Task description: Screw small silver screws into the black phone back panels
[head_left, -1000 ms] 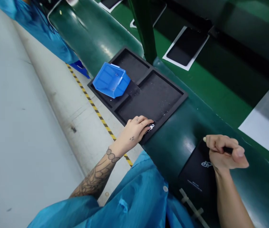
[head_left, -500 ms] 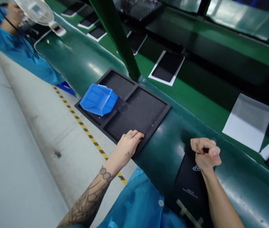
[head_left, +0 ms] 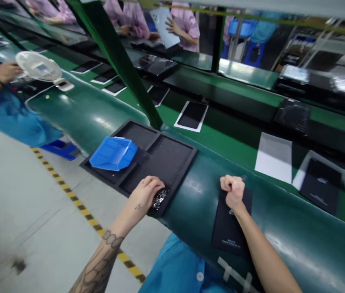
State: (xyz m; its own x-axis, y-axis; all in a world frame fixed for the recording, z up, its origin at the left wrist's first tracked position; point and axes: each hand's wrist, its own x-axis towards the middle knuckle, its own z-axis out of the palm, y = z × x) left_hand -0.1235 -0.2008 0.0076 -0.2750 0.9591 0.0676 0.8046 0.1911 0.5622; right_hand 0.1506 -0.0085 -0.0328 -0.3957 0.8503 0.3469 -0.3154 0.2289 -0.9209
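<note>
My left hand (head_left: 145,195) rests with curled fingers at the near corner of a black two-compartment tray (head_left: 177,162), touching a small heap of shiny metal parts (head_left: 159,198). A blue plastic bin (head_left: 113,153) lies tipped on the tray's left compartment. My right hand (head_left: 233,190) is a closed fist over a black phone-shaped panel (head_left: 229,228) lying on the dark green curved bench edge (head_left: 197,203). What the fist holds is hidden.
A green conveyor (head_left: 230,142) carries several black panels and white sheets (head_left: 274,156). A green post (head_left: 123,61) rises behind the tray. A person in blue (head_left: 4,101) sits at left by a white fan (head_left: 38,67). People in pink work across the line.
The view has tilted up, showing the far side of the line. My left hand stays at the tray's corner, with the metal parts visible beside it again. My right fist stays over the black panel.
</note>
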